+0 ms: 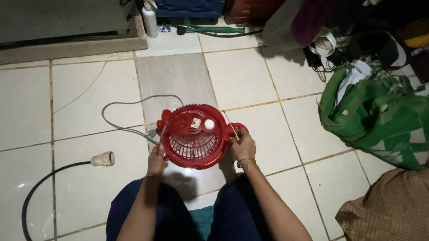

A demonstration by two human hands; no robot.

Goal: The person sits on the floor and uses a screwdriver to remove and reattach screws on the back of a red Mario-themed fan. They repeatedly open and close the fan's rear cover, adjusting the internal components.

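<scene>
Floor: pale square ceramic tiles (254,74) with dark grout lines, dimly lit, brightest around the fan.
Fan: a small round red plastic fan (193,135) lies flat on the tiles just in front of the person's knees, its grille facing up, a white knob and a white patch near the hub.
Left hand (156,162): at the fan's near-left rim, fingers closed on the edge of the grille.
Right hand (242,146): at the fan's right side, pinched around a thin metal rod-like tool (231,125) set against the fan's right lug; a bangle sits on the wrist.
Cord: a grey power cable (124,105) loops away from the fan's left side.
Progress: the grille is still seated on the body and no loose parts lie beside the fan, so the work looks early.
Left of fan: a black hose with a pale end fitting (103,158).
Right of fan: a green and white cloth bundle (381,117).
Beyond fan: a white pump bottle (149,16).
</scene>
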